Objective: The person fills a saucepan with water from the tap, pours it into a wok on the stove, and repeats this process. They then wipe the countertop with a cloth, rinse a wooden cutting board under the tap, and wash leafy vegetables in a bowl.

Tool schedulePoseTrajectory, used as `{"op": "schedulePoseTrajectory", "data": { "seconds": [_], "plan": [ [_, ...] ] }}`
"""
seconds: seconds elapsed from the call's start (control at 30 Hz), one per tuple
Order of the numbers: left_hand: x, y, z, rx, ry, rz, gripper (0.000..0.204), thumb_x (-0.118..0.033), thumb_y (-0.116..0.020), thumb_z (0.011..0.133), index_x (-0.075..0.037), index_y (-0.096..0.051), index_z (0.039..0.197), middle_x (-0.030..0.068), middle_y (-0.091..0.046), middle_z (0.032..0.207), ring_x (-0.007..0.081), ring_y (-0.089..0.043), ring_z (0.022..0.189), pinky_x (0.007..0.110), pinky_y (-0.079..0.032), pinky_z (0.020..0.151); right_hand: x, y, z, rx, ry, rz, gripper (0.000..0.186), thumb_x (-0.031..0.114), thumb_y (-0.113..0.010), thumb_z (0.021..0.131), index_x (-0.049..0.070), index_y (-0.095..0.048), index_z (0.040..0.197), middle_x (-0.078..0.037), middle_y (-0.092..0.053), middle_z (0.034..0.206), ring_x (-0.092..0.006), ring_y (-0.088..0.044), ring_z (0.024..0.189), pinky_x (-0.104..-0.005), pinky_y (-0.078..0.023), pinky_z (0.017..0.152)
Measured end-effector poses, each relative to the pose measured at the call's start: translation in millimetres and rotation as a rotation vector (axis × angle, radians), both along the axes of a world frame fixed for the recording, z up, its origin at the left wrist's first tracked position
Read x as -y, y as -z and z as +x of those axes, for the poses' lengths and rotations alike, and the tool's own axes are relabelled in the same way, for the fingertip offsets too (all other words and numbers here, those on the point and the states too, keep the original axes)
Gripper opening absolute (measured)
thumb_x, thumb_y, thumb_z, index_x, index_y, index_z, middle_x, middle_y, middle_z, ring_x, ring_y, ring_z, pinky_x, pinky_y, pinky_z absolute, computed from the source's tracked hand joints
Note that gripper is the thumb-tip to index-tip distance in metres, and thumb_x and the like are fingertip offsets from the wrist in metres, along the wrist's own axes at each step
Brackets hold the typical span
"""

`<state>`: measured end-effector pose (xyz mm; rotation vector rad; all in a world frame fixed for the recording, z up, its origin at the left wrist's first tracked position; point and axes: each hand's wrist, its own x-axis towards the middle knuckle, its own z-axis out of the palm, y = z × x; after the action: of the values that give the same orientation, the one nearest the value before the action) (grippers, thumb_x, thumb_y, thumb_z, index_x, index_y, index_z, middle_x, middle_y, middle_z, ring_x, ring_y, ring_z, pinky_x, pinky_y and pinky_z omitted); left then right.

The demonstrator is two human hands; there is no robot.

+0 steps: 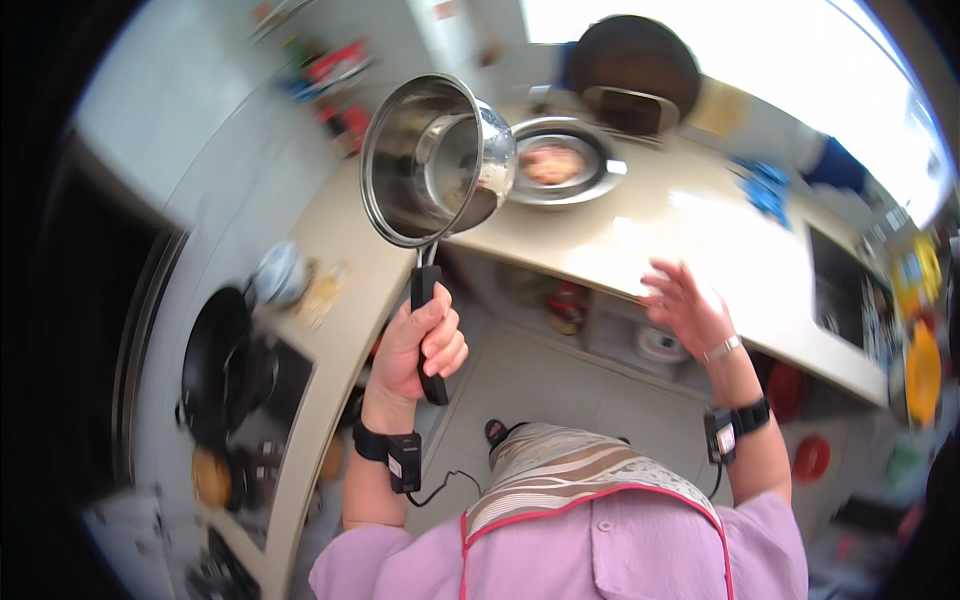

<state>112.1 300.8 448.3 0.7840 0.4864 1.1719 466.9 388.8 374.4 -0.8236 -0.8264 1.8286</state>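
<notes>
My left hand (424,345) is wrapped round the black handle of a shiny steel saucepan (400,170). The pan is raised in the air and tilted, so its bare inside shows. Over the counter's front edge, my right hand (690,305) holds nothing, its fingers spread and slightly blurred. Behind the saucepan, a steel dish (575,195) sits on the counter with a pinkish lump of what looks like meat (552,165) in it.
A pale counter (590,240) runs round the corner. A large dark round pan (635,75) leans at the back. Blue cloth or gloves (765,188) lie near the sink (840,280). At left stand a black wok (215,350) and a blue-white bowl (280,272).
</notes>
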Motion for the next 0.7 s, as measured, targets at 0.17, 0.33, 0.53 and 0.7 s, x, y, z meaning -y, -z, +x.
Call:
{"op": "schedulePoseTrajectory", "data": {
  "seconds": [0.17, 0.33, 0.53, 0.7],
  "plan": [
    [-35, 13, 198, 0.093, 0.495, -0.078, 0.017, -0.023, -0.048, 0.098, -0.008, -0.052, 0.091, -0.0045, -0.039, 0.050, 0.0072, -0.036, 0.035, 0.025, -0.032, 0.038, 0, -46, 129, -0.129, 0.237, 0.162, 0.069, 0.058, -0.030, 0.096, 0.007, -0.033, 0.143, -0.014, -0.044, 0.138, -0.0255, -0.047, 0.119, -0.0364, -0.040, 0.093],
    [-59, 32, 349, 0.034, 0.776, -0.182, 0.019, -0.024, -0.046, 0.099, -0.007, -0.052, 0.092, -0.0043, -0.038, 0.052, 0.0067, -0.035, 0.037, 0.024, -0.032, 0.039, 3, -48, 244, -0.470, 0.369, 0.103, 0.062, 0.061, -0.025, 0.097, 0.011, -0.058, 0.111, 0.010, -0.044, 0.060, -0.0090, -0.044, 0.064, -0.0272, -0.042, 0.078],
    [-84, 58, 460, -0.424, 0.647, -0.073, 0.017, -0.022, -0.054, 0.095, -0.006, -0.047, 0.098, 0.0001, -0.045, 0.060, 0.0101, -0.043, 0.041, 0.024, -0.035, 0.041, 9, -7, 352, -0.449, 0.500, 0.171, 0.063, 0.057, -0.026, 0.098, 0.006, -0.054, 0.122, -0.004, -0.065, 0.100, -0.0192, -0.057, 0.102, -0.0342, -0.037, 0.103],
    [-110, 78, 556, -0.545, 0.549, 0.047, 0.015, -0.012, -0.053, 0.091, -0.005, -0.044, 0.100, 0.0017, -0.044, 0.065, 0.0106, -0.042, 0.043, 0.025, -0.034, 0.041, -3, 1, 427, -0.453, 0.234, 0.588, 0.057, 0.050, -0.027, 0.100, 0.005, -0.053, 0.122, -0.003, -0.063, 0.100, -0.0167, -0.056, 0.103, -0.0300, -0.036, 0.101]
  ]
}}
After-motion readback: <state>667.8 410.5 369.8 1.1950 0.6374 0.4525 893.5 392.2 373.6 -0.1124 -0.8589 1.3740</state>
